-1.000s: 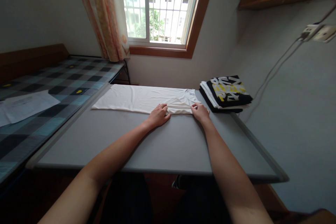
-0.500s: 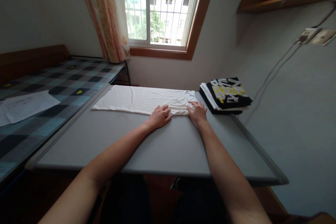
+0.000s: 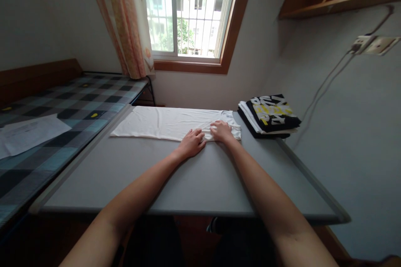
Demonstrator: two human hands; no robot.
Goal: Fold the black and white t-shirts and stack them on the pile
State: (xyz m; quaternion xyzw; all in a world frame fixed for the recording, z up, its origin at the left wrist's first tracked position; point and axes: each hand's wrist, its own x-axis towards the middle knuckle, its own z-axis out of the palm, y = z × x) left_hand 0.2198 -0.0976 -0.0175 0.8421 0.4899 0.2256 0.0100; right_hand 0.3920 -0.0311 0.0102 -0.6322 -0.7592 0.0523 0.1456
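Note:
A white T-shirt point(image 3: 163, 123), folded into a long strip, lies across the far part of the grey table point(image 3: 125, 179). Its collar end points right, and small wrinkles run through the cloth there. My left hand point(image 3: 192, 142) rests on the near edge of the shirt, right of its middle, fingers stretched out over the fabric. Close beside it, my right hand point(image 3: 222, 131) lies on the shirt near the collar end, its fingers spread and slightly bent on the cloth. Neither hand appears to grip the fabric.
A stack of folded clothes point(image 3: 269, 117), with a black printed one on top, sits at the table's right edge against the wall. On the left, a bed with a checked sheet point(image 3: 103, 91) bears some papers point(image 3: 34, 131). A window and curtain point(image 3: 128, 29) are behind.
My right hand has slid left along the shirt, closer to my left hand, uncovering the collar end. My left hand stays at about the same spot. The view has shifted slightly.

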